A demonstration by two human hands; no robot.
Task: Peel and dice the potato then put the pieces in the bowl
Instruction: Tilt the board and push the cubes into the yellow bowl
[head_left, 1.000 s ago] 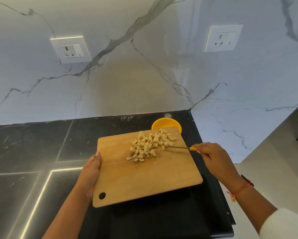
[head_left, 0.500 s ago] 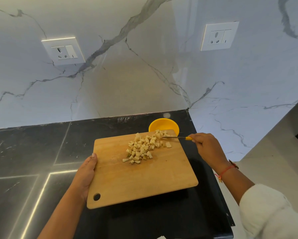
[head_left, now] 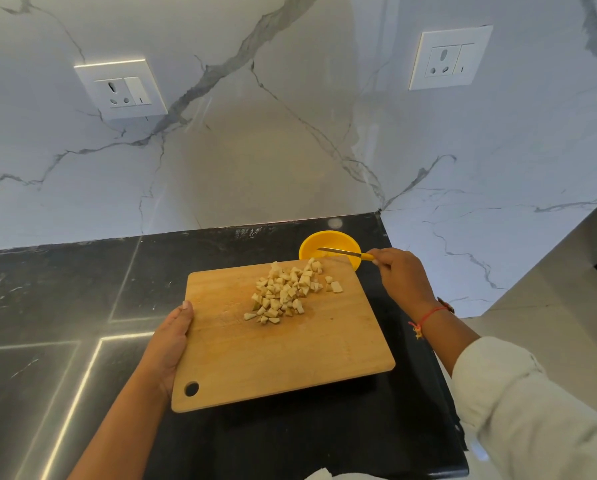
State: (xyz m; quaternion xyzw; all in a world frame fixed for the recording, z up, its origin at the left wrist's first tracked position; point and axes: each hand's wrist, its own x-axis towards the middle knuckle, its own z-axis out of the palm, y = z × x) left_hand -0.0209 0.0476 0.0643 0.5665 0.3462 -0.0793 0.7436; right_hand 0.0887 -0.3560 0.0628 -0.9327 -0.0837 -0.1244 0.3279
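A wooden cutting board (head_left: 290,355) is held off the black counter, its far right corner reaching over a yellow bowl (head_left: 311,245). A heap of pale diced potato pieces (head_left: 286,296) lies on the board's far half, near that corner. My left hand (head_left: 169,344) grips the board's left edge. My right hand (head_left: 402,275) is closed on a small knife (head_left: 340,252) with a yellow handle; its blade lies level above the bowl, just beyond the board's far edge. The bowl's near side is hidden behind the board.
The black stone counter (head_left: 65,306) ends at a right edge beside my right arm. White marble walls rise behind and to the right, each with a socket plate (head_left: 122,88). A pale floor shows at far right.
The knife has travelled away from the potato heap, up past the board's far edge to above the bowl. The board has shifted slightly; the heap has spread toward the corner.
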